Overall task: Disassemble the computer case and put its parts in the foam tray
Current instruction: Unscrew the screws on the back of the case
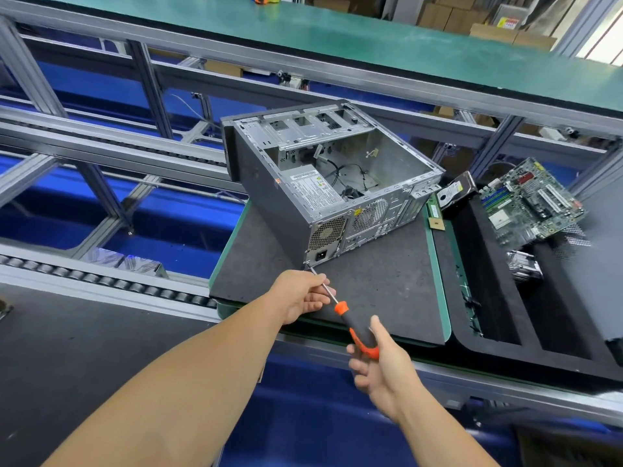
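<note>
Open grey metal computer case (332, 183) lies just beyond both hands: right hand (379, 364) grips the orange-black screwdriver (350, 323), left hand (303, 294) pinches its shaft; black foam tray (499, 298) sits at the surface's right edge.

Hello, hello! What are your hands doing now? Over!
Right hand grips screwdriver. Left hand steadies shaft. Tip at computer case rear corner. Nothing blocking.

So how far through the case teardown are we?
Done: green motherboard and hard drive are on the black foam tray. In hand: both hands work the orange-handled screwdriver at the grey case's rear corner. Left: the silver power supply and cables are still inside.
</note>
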